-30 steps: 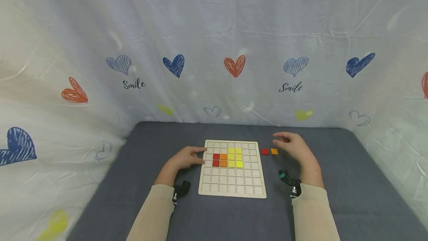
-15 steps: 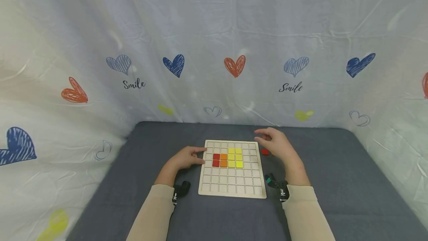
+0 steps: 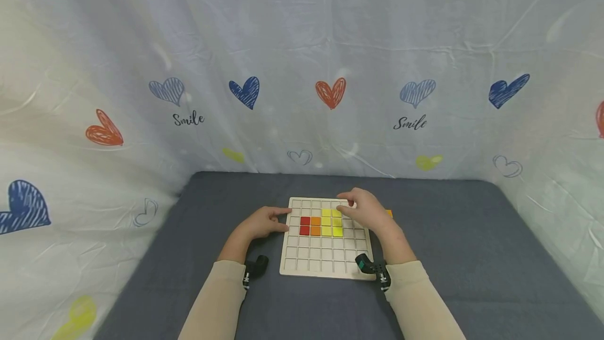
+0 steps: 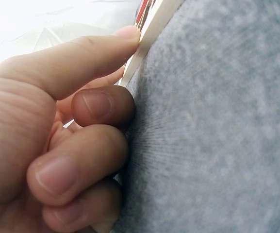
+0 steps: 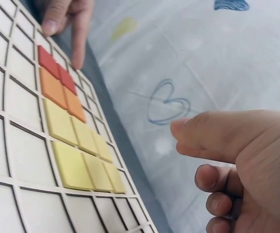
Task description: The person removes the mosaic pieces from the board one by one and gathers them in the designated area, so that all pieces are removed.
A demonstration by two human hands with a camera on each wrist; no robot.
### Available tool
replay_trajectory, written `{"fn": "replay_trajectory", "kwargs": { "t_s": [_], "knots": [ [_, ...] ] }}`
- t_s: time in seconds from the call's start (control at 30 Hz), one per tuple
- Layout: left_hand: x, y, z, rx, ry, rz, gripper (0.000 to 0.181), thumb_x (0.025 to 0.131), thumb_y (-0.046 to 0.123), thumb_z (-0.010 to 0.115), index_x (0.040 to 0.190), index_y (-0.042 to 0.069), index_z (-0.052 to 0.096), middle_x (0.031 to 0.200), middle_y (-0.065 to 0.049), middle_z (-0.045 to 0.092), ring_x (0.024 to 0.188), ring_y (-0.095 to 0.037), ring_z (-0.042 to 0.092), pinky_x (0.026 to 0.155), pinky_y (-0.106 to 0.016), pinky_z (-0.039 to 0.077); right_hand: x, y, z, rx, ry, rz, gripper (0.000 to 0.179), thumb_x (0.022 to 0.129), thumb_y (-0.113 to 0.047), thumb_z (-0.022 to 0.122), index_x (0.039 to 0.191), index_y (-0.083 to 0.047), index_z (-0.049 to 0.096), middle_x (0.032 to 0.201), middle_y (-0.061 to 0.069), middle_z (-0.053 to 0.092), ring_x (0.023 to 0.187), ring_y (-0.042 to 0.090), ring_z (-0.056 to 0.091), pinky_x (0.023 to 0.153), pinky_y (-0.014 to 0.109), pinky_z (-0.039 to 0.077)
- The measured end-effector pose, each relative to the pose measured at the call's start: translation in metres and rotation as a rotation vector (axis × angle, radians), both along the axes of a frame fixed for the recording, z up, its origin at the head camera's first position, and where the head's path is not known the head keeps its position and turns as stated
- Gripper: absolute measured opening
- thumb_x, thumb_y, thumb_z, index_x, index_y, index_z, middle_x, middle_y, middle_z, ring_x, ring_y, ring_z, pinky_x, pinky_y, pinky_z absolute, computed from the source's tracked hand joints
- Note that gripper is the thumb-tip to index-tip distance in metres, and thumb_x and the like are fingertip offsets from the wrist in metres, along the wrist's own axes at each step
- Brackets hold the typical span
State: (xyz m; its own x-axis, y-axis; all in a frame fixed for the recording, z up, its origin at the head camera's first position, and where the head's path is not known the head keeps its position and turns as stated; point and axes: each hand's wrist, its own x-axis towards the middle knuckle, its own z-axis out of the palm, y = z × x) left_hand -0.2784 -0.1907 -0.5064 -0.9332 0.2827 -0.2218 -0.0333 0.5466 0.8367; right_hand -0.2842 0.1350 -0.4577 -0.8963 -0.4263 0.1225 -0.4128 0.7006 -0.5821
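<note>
A pale wooden grid board (image 3: pixel 311 264) lies on the dark cloth. Set in its cells are two red tiles (image 3: pixel 304 226), two orange tiles (image 3: pixel 315 226) and a block of several yellow tiles (image 5: pixel 73 165). My left hand (image 3: pixel 261 223) steadies the board's left edge with thumb and index fingertips; in the left wrist view its other fingers curl against the cloth. Over the upper right of the board hovers my right hand (image 3: pixel 369 211). Its thumb and index finger point toward the yellow tiles, with no tile showing between them, and its other fingers are curled in.
To the right of the board a loose orange tile (image 3: pixel 389 213) peeks out past the right hand; a loose red tile is hidden behind that hand. A white curtain (image 3: pixel 283 135) printed with hearts hangs behind the dark cloth (image 3: pixel 472 277).
My right hand has moved left from beside the loose tiles to over the board's upper right, covering the loose red tile. The left hand and the board have stayed put.
</note>
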Motion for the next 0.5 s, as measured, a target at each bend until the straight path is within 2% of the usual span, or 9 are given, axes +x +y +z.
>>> {"fn": "replay_trajectory", "kwargs": {
  "t_s": [0.27, 0.5],
  "knots": [
    [0.001, 0.001, 0.002, 0.0, 0.009, 0.006, 0.06, 0.087, 0.017, 0.084, 0.143, 0.019, 0.064, 0.053, 0.004, 0.035, 0.042, -0.01, 0.026, 0.044, -0.028, 0.029, -0.002, -0.017, -0.016, 0.085, -0.081, -0.028, 0.042, 0.096, -0.019, 0.074, 0.136, -0.005, 0.068, 0.082, 0.006, 0.047, 0.073, 0.02, 0.041, 0.063, 0.034, 0.033],
    [0.0, 0.001, 0.001, -0.01, 0.008, 0.011, 0.06, 0.087, 0.018, 0.085, 0.143, 0.019, 0.064, 0.053, 0.004, 0.035, 0.042, -0.01, 0.027, 0.044, -0.028, 0.029, 0.001, -0.026, -0.029, 0.168, 0.047, 0.027, 0.029, 0.099, -0.019, 0.07, 0.124, -0.004, 0.073, 0.079, 0.004, 0.047, 0.08, 0.022, 0.043, 0.082, 0.043, 0.038]
  ]
}}
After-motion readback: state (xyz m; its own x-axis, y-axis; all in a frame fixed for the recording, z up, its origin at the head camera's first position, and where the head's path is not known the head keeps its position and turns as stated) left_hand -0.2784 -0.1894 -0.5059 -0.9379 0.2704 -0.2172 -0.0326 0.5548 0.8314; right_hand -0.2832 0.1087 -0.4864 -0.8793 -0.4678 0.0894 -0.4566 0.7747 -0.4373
